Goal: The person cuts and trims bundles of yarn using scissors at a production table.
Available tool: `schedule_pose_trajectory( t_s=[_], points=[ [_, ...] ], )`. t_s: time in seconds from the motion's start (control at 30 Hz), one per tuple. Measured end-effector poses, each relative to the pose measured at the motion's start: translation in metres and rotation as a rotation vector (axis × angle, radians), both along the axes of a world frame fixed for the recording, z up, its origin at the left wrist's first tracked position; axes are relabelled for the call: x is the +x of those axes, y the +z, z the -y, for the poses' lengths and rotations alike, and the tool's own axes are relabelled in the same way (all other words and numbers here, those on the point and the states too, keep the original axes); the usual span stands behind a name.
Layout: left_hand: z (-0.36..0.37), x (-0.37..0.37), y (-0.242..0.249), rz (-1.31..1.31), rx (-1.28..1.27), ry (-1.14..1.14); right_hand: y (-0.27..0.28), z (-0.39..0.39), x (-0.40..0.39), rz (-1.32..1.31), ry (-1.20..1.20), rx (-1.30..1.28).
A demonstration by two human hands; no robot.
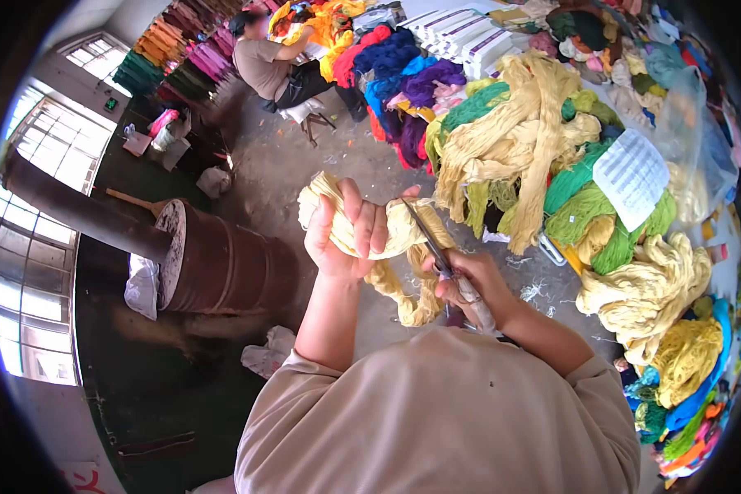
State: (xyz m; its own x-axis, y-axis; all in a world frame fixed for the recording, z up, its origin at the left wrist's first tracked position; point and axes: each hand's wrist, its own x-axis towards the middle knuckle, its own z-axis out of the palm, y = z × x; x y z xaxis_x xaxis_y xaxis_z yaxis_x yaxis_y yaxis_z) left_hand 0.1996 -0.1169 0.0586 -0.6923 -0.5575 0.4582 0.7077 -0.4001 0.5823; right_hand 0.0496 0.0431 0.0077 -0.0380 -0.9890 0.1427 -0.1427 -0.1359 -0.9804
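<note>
A pale yellow yarn skein (325, 202) is gripped in my left hand (344, 235), its fingers curled over the strands. The skein stretches to the right, and a loose loop of it hangs below. My right hand (484, 284) is wrapped around the handles of dark-bladed scissors (428, 230). Their handles look wrapped in something pale. The blades point up and to the left, lying across the right part of the skein. Both hands are in front of my chest, above the floor.
To the right, a long table holds piled yarn: cream hanks (502, 136), green hanks (609, 239) and a printed sheet (631, 179). A rusty barrel stove (226, 255) with a pipe (82, 202) stands left. Further back, a person (267, 66) sits on a stool (309, 111). Thread scraps (535, 292) litter the floor.
</note>
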Motion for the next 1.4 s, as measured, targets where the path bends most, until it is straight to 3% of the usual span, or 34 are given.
schedule_pose_trajectory(
  t_s=[0.1, 0.17, 0.2, 0.27, 0.3, 0.37, 0.5, 0.57, 0.8, 0.97, 1.07, 1.13, 1.17, 1.3, 1.4],
  points=[
    [0.005, 0.005, -0.008, 0.040, -0.079, -0.062, 0.001, -0.001, 0.005, 0.094, 0.061, 0.053],
    [-0.002, 0.011, -0.015, 0.168, -0.076, 0.017, -0.010, 0.004, 0.012, 0.328, 0.059, -0.010],
    [-0.004, 0.010, -0.019, 0.176, -0.109, -0.002, -0.014, 0.007, 0.012, 0.332, 0.054, -0.009],
    [-0.005, 0.008, -0.019, 0.198, -0.111, 0.000, -0.017, 0.014, 0.008, 0.096, -0.009, -0.104],
    [-0.001, 0.011, -0.020, 0.213, -0.092, 0.001, -0.013, 0.013, 0.007, 0.095, -0.008, -0.104],
    [0.005, 0.010, -0.018, 0.192, -0.073, 0.038, 0.004, 0.008, 0.005, 0.153, 0.088, 0.136],
    [0.007, 0.016, -0.026, 0.299, -0.143, 0.016, -0.011, 0.010, 0.007, 0.265, 0.103, 0.235],
    [0.002, 0.015, -0.030, 0.379, -0.247, -0.040, -0.030, 0.023, 0.005, 0.068, 0.072, -0.063],
    [0.015, 0.013, -0.026, 0.268, -0.165, -0.017, -0.004, 0.009, 0.002, 0.277, 0.194, 0.240],
    [0.007, 0.013, -0.035, 0.383, -0.316, -0.063, -0.025, 0.020, 0.006, 0.213, 0.115, -0.057],
    [0.015, 0.010, -0.028, 0.327, -0.201, -0.010, -0.013, 0.014, 0.005, 0.354, 0.193, 0.232],
    [0.016, 0.014, -0.028, 0.309, -0.080, -0.028, -0.016, 0.012, 0.007, 0.396, 0.194, 0.270],
    [0.014, 0.018, -0.035, 0.379, -0.182, 0.016, -0.018, 0.011, 0.009, 0.439, 0.188, 0.309],
    [0.000, 0.014, -0.043, 0.437, -0.154, 0.010, -0.047, 0.021, 0.014, 0.394, 0.118, 0.172],
    [0.011, 0.012, -0.048, 0.327, -0.091, 0.038, -0.021, 0.018, 0.011, 0.326, 0.121, 0.273]
  ],
)
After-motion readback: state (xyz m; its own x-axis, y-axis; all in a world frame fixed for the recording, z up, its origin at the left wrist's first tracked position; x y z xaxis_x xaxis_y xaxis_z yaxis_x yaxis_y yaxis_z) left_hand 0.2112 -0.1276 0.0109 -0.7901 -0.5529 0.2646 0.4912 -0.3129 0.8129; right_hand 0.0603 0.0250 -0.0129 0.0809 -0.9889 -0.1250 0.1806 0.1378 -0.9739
